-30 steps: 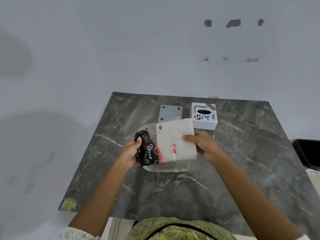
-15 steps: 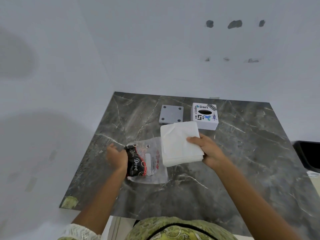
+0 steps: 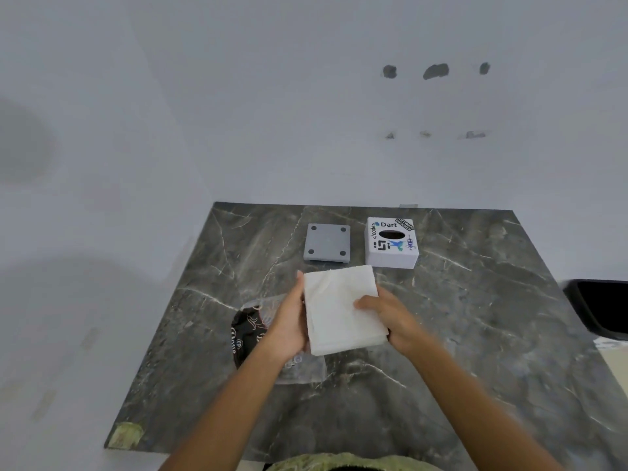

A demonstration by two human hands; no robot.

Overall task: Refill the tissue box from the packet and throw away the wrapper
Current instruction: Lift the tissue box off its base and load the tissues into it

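A white stack of tissues is held above the dark marble table between both hands. My left hand presses its left edge and my right hand grips its right side, thumb on top. The empty clear and black wrapper lies flat on the table, partly under my left wrist. The white tissue box, covered in stickers with an oval slot on top, stands at the back of the table. Its grey square base plate lies to the left of the box.
A black bin stands off the table's right edge. White walls close in behind and to the left of the table. A patch of greenish tape marks the near left corner.
The tissue stack came out of the wrapper. My left hand set the wrapper down on the table and moved over to the stack, which both hands now hold.
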